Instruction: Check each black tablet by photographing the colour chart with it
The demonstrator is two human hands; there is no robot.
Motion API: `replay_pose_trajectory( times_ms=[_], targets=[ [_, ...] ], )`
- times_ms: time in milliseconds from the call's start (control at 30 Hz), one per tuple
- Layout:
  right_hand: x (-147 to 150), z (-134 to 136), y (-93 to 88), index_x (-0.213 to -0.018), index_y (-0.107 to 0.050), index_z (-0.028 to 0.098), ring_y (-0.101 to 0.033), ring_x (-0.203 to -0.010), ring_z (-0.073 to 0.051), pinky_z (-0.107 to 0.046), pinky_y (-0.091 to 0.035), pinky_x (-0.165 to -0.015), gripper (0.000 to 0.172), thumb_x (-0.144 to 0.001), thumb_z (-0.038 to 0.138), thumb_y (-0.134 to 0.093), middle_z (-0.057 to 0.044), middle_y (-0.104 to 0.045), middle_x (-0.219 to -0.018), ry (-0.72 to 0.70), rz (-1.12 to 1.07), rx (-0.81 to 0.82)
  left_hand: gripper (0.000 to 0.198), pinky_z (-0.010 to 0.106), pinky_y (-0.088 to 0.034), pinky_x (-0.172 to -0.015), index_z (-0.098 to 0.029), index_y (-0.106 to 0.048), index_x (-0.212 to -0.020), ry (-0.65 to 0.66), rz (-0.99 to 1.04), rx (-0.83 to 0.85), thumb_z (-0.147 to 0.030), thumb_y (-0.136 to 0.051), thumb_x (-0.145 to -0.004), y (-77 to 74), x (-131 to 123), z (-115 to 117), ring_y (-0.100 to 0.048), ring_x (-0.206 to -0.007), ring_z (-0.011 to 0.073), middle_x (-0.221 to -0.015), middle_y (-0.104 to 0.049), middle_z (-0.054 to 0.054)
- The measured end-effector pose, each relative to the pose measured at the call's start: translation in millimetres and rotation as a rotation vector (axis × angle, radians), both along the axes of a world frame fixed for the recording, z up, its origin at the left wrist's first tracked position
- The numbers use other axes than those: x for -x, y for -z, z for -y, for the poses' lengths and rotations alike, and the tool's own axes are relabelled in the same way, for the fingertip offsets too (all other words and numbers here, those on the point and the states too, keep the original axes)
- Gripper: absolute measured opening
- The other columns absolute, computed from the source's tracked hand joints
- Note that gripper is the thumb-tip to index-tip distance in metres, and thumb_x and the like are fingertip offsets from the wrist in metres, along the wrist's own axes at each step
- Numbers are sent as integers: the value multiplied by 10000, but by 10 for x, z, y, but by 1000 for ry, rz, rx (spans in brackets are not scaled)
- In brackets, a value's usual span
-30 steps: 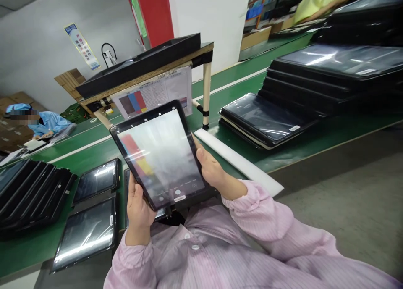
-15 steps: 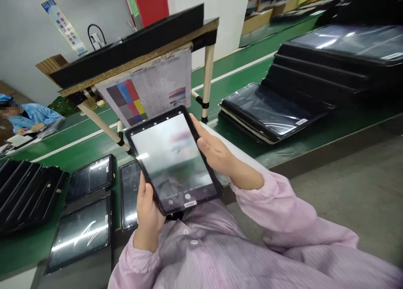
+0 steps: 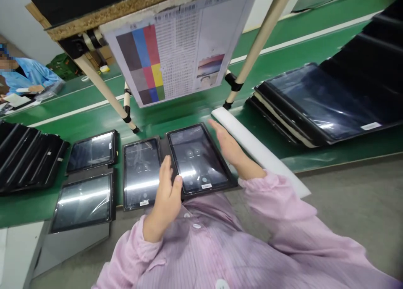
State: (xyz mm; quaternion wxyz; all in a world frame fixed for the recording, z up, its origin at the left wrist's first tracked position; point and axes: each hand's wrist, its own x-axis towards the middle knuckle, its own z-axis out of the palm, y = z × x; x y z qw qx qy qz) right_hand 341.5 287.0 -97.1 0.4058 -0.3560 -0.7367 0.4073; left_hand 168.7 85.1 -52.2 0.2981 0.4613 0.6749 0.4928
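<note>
As L hand (image 3: 166,193) grips, tablet (image 3: 198,159) dark

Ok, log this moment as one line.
tablet: screen up, beside second tablet on green belt | left hand: thumb on its left edge | right hand: open, at its right edge

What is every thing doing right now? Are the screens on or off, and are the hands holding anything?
Middle tablet: lying face up, screen dark, only reflections.
Left hand: open, thumb on that tablet's left edge.
Right hand: open and flat along its right edge.
Neighbour tablet: face up, dark.
Two far-left tablets: face up, dark.
Colour chart: hanging, tilted.
Foam strip: lying flat.
</note>
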Motion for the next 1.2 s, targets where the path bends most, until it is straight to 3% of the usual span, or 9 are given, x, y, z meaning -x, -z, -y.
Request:
replay_pose_trajectory(
  times_ms=[100, 167, 233, 333, 500, 667, 767, 1000, 1200],
  targets=[
    [-16, 258, -157, -1289, -694, 350, -147, -1568, -349, -684, -105, -1222, 529, -1027, 583, -298, -3, -370, -1631, -115, 365, -216, 456, 532, -356, -1170, -209, -563, -1419, -123, -420, 3, -359, -439, -1006, -99, 305, 195, -451, -1371, 281, -1444, -473, 166],
    [14, 403, -201, -1226, -733, 348, -150, -1558, -392, -732, -101, -1185, 469, -1033, 507, -337, -2, -372, -1631, -158, 554, -322, 410, 587, -353, -1133, -181, -669, -1302, -235, -673, 78, -317, -446, -986, -139, 531, 282, -467, -1272, 312, -1309, -501, 180],
    [53, 495, -193, -1241, -728, 341, -193, -1540, -409, -737, -143, -1167, 439, -1030, 457, -361, -9, -355, -1640, -147, 640, -372, 396, 625, -354, -1091, -179, -719, -1241, -308, -862, 191, -288, -450, -972, -162, 719, 333, -436, -1237, 346, -1270, -483, 193],
    [74, 545, -150, -1323, -676, 353, -217, -1532, -401, -700, -210, -1161, 448, -1030, 443, -349, -15, -312, -1660, -67, 605, -408, 394, 628, -364, -1049, -206, -738, -1227, -372, -1004, 309, -270, -445, -971, -164, 883, 353, -392, -1238, 371, -1267, -452, 196],
    [-33, 560, -108, -1340, -658, 366, -284, -1512, -364, -638, -308, -1127, 472, -1043, 441, -300, -29, -387, -1619, 47, 528, -363, 379, 612, -380, -1011, -253, -733, -1241, -324, -1070, 386, -292, -484, -958, -105, 922, 321, -406, -1186, 367, -1245, -468, 179],
    [-203, 591, -78, -1138, -781, 331, -320, -1492, -371, -629, -303, -1124, 443, -1038, 376, -352, -22, -427, -1597, 167, 578, -307, 410, 607, -374, -1016, -205, -725, -1252, -323, -1070, 315, -344, -451, -981, -110, 862, 348, -417, -1175, 368, -1214, -469, 190],
    [-261, 600, -72, -1058, -808, 345, -326, -1487, -368, -629, -285, -1127, 432, -1027, 322, -378, -2, -450, -1582, 200, 598, -311, 394, 603, -363, -1035, -215, -742, -1219, -255, -1037, 276, -347, -457, -981, -104, 815, 359, -419, -1187, 356, -1213, -465, 177],
    [-249, 614, -49, -1066, -806, 309, -368, -1463, -375, -627, -311, -1101, 438, -1028, 331, -371, -33, -471, -1564, 199, 586, -332, 351, 586, -388, -976, -273, -759, -1197, -176, -1039, 279, -318, -521, -944, -46, 694, 283, -430, -1115, 350, -1223, -462, 168],
    [-328, 627, -37, -1113, -798, 272, -463, -1406, -355, -592, -342, -1128, 519, -1035, 404, -302, -92, -504, -1524, 340, 479, -336, 359, 545, -397, -981, -271, -744, -1222, -186, -1054, 304, -287, -486, -974, -70, 563, 199, -435, -1157, 347, -1243, -468, 165]
  ],
)
